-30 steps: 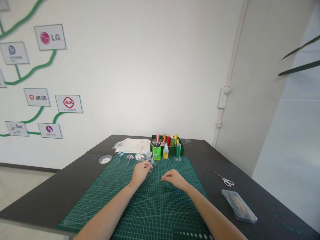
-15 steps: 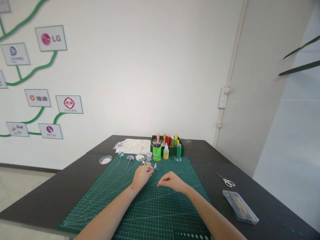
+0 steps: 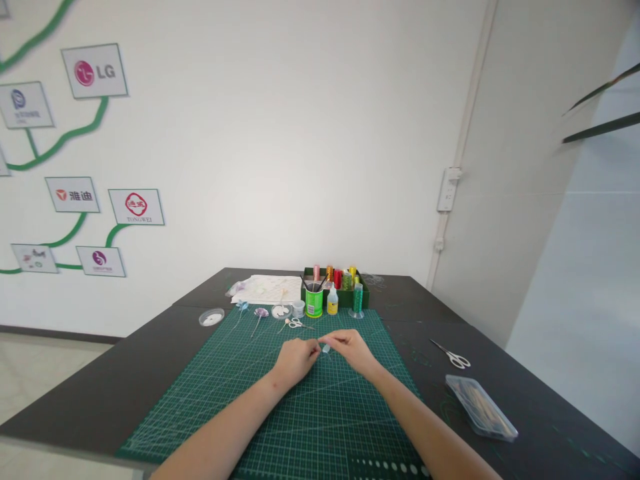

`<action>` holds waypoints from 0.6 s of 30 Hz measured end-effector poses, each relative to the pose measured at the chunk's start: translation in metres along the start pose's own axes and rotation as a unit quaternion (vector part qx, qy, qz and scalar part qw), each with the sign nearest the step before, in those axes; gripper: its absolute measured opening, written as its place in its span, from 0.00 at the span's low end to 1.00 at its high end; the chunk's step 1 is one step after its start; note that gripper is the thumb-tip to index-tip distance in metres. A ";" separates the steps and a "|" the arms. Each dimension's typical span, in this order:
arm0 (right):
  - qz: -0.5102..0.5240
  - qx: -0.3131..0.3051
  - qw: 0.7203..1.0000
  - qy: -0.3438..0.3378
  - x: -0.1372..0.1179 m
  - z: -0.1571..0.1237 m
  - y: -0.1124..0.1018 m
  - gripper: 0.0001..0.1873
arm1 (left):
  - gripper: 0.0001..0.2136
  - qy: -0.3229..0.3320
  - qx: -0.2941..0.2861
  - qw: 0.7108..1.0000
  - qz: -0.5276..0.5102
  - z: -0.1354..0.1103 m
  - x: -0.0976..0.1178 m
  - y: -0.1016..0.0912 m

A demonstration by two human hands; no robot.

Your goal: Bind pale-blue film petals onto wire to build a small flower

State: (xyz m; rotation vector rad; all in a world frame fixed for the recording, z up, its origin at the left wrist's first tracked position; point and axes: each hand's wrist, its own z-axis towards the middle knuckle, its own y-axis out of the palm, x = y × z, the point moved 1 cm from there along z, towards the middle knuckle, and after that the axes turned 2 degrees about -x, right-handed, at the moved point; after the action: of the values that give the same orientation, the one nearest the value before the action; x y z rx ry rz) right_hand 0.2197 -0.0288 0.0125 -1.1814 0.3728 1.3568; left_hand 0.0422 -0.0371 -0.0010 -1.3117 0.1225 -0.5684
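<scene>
I have my eye on a small pale-blue petal-like piece (image 3: 327, 349) above the green gridded cutting mat (image 3: 215, 400), right where the two bare hands meet. It sits just to the right of the bare left hand's (image 3: 297, 360) fingertips and just below those of the bare right hand (image 3: 348, 347), so both are close and I can't call one clearly nearer. Its long axis seems to slant up toward the right, though it is too small for me to be sure. I judge the left thumb and fingers to be pinched together on its near edge. The right fingertips reach across above it, almost or actually touching the left ones; I can't tell whether anything is between them.

Just beyond the hands, I see small white-handled scissors (image 3: 296, 323) lying on the mat. Further left rest a purple flower on a thin stem (image 3: 261, 312) and a light-blue stemmed flower (image 3: 242, 305). At the far edge stand a bright green can of brushes (image 3: 314, 304), a yellow-labelled glue bottle (image 3: 333, 302) and a teal thread spool (image 3: 358, 300). Well apart on the right lies a clear plastic case (image 3: 482, 408).
</scene>
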 end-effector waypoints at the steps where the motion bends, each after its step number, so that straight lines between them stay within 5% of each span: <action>1: 0.000 0.010 1.000 0.004 0.000 0.000 0.000 0.19 | 0.09 0.006 -0.001 1.000 -0.005 0.000 0.001 -0.001; 18: 0.006 0.092 0.995 0.041 0.008 0.002 -0.010 0.21 | 0.07 0.090 0.009 0.994 -0.061 -0.005 0.013 -0.007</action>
State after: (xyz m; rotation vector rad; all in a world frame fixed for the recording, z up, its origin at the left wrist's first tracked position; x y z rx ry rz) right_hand 0.2296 -0.0211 0.0110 -1.0846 0.5541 1.2576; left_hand 0.0493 -0.0482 0.0074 -1.2538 0.1860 -0.7908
